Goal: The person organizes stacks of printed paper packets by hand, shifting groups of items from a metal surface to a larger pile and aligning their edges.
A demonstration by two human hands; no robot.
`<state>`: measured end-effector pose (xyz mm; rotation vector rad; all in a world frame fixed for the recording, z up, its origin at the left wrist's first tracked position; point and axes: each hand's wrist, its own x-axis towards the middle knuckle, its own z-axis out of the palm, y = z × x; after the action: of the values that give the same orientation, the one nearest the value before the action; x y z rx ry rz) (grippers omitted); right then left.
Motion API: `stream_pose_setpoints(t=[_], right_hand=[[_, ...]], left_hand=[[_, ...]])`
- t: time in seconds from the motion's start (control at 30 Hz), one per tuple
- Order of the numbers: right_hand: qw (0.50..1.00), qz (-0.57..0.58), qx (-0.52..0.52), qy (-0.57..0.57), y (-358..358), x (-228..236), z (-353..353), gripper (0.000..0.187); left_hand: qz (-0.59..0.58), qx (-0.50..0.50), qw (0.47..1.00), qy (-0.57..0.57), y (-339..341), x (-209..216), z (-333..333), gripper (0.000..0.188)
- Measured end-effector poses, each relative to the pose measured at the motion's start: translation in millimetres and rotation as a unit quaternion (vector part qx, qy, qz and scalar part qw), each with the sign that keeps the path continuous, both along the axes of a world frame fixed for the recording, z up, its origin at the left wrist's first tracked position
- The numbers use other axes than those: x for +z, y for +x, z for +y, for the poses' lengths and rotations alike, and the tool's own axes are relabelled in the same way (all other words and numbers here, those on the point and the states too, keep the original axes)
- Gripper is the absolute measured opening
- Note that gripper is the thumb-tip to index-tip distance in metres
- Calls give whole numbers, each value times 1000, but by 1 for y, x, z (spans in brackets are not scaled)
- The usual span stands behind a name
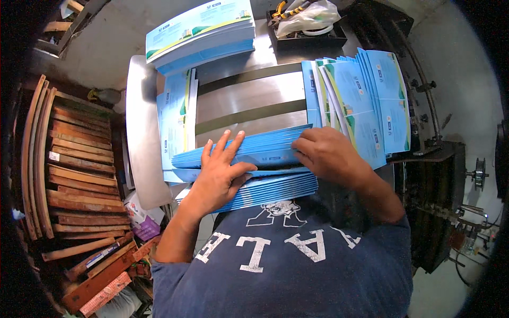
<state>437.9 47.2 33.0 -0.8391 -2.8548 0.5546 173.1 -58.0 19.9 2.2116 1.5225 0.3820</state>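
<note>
A stack of folded blue printed booklets [275, 186] lies at the near edge of a metal machine table [244, 98]. My left hand [217, 172] rests flat on the stack's left part, fingers spread. My right hand [328, 153] grips the right end of the top booklets [265, 148], fingers curled over their edge. A fanned row of blue and white booklets [366, 100] lies just beyond my right hand. More flat sheets [175, 122] lie to the left of my left hand.
A tall pile of blue booklets [201, 34] sits at the far left of the table. A black tray with tools and a plastic bag [305, 24] stands at the back. Wooden strips [79, 169] fill racks on the left. Dark machinery [440, 180] stands at the right.
</note>
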Motion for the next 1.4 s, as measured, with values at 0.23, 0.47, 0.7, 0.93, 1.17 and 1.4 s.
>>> stream_pose_setpoints(t=[0.23,0.47,0.7,0.93,1.17,1.4], right_hand=[[986,37,-19,-160,-3,5,-2,14],[972,-34,63,-224,-4,-4,20,18],[974,-60,208,63,2,-4,15,26],[980,60,189,-12,-1,-23,27,21],[958,269,-101,6,-17,-14,31,11],[984,74,-118,-107,0,12,18,24]], left_hand=[[16,-17,1000,-1,0,0,1,24],[26,-28,999,10,0,1,0,24],[26,-32,999,1,-1,2,-1,24],[30,-32,999,-1,0,4,0,24],[46,-33,998,5,1,1,0,26],[43,-27,999,0,-1,1,1,34]])
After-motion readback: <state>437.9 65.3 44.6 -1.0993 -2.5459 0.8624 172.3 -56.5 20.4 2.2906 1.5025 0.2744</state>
